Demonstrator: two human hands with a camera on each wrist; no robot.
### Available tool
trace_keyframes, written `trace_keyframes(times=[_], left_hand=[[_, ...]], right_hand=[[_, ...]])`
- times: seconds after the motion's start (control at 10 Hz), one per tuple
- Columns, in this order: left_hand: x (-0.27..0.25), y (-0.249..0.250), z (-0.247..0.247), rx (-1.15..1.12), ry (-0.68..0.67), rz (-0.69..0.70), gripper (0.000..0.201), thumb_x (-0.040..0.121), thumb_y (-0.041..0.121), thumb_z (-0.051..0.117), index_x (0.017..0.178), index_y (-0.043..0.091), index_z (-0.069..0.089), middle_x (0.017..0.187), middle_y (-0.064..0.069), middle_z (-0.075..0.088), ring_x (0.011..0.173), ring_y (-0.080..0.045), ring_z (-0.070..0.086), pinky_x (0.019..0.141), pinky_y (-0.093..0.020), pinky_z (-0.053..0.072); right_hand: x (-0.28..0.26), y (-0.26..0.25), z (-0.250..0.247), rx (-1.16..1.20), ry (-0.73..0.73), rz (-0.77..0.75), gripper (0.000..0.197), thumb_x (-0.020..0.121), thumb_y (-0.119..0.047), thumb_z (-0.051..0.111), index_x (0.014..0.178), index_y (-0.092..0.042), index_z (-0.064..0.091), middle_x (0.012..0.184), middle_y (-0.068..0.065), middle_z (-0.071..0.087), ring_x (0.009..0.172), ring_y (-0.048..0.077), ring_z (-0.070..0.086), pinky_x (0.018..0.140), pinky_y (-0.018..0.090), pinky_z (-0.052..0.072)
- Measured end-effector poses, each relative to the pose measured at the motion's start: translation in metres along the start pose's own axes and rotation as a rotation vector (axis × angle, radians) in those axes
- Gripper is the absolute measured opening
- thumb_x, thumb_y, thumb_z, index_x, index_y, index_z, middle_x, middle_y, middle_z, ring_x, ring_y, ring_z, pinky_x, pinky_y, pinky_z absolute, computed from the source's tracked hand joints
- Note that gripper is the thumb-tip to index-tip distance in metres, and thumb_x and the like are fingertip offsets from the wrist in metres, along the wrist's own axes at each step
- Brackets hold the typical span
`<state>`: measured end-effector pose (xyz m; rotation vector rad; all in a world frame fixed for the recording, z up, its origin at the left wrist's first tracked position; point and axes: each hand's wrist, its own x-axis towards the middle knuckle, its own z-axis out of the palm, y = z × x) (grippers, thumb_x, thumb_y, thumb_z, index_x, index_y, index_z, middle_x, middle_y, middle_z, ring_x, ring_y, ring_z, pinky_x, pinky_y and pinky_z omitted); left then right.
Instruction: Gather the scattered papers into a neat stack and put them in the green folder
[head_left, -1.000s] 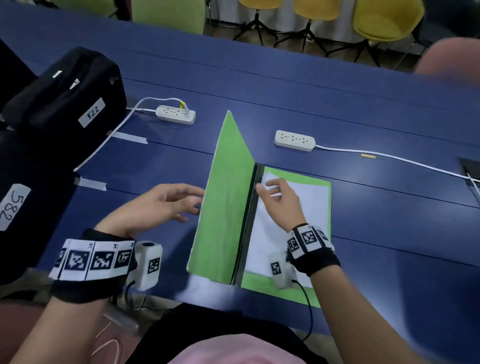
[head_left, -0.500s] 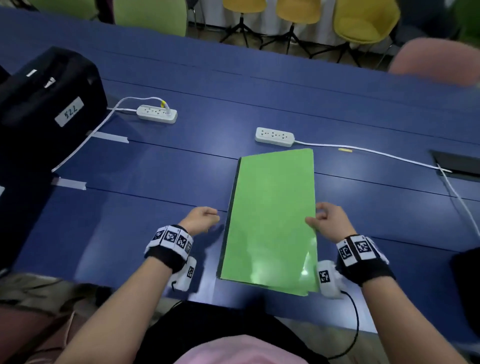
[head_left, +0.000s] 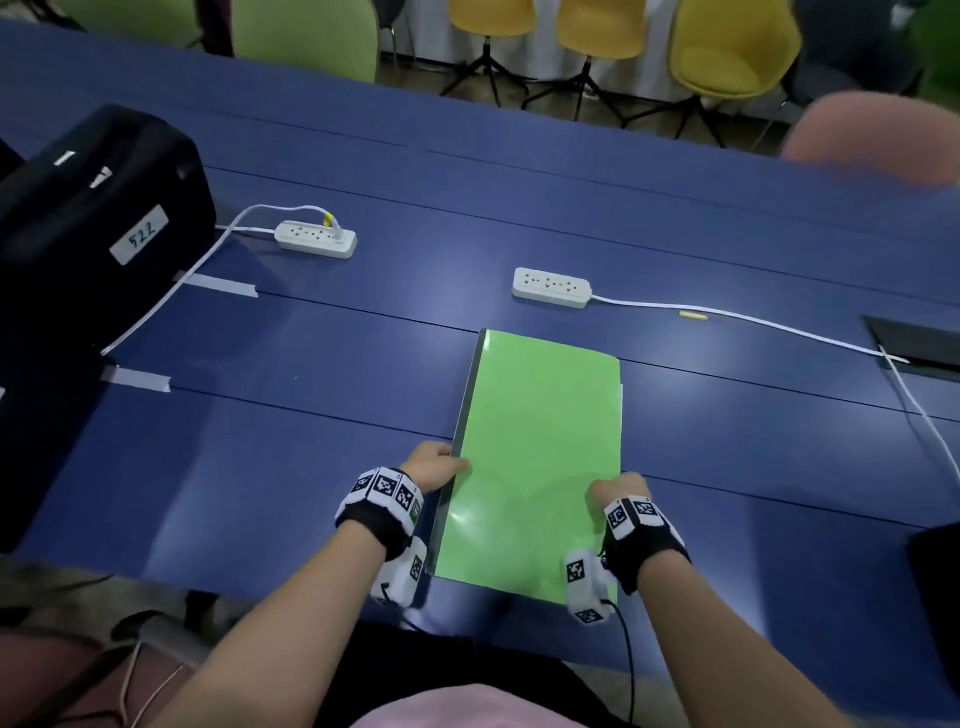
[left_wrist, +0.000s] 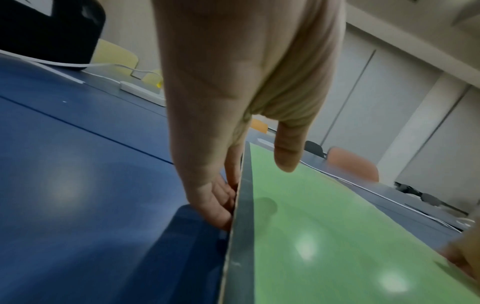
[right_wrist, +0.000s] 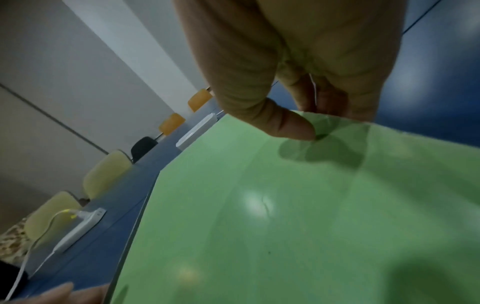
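Though closed and lying flat, cannot yet count the folder as safe. Sits near the 6 o'clock edge of the table, spine at 9 o'clock, mouth at 3 o'clock.

Risk, as a judgement: sliding or tipping it toward 3 o'clock would likely let the papers creep out, since they already show as a thin white sliver past that edge. Squeezing harder at the mouth may crease the cover. Pulling further toward 6 o'clock could carry the near end off the table.

Left hand: fingers curled against the spine, thumb over the cover. Right hand: thumb pressed on top, fingers tucked under the open edge, pinching it.

From the head view: whole outline, paper sliver, strip at 12 o'clock, well apart. Cannot tell finger placement there. From the left wrist: fingertips wedged low at the spine, and a gap under the thumb, so its contact is unclear. From the right wrist: cover edge bowed upward by the pinch, which is not visible from above.
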<state>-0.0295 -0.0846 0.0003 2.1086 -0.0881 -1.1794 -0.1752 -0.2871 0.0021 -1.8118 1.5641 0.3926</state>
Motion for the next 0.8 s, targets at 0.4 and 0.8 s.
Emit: trace_keyframes(times=[0.4, 0.8], left_hand=[[0.007, -0.037, -0.108, -0.028, 0.18, -0.062, 0.038, 0.091, 0.014, 0.06, 0.126, -0.001, 0.056, 0.13, -0.014, 0.059, 0.122, -0.03, 0.054, 0.104, -0.035, 0.04], [0.012, -0.047, -0.113, -0.096, 0.18, -0.027, 0.046, 0.091, 0.009, 0.058, 0.135, 0.0, 0.048, 0.137, -0.014, 0.053, 0.126, -0.028, 0.05, 0.103, -0.032, 0.038]], right_hand=[[-0.044, -0.076, 0.076, 0.201, -0.019, -0.141, 0.007, 0.087, -0.01, 0.06, 0.088, -0.004, 0.063, 0.086, 0.014, 0.063, 0.086, 0.033, 0.06, 0.066, 0.028, 0.04], [-0.031, -0.077, 0.089, 0.267, 0.086, -0.094, 0.02, 0.08, -0.013, 0.065, 0.067, -0.015, 0.05, 0.06, 0.001, 0.046, 0.059, 0.02, 0.047, 0.053, 0.024, 0.043]])
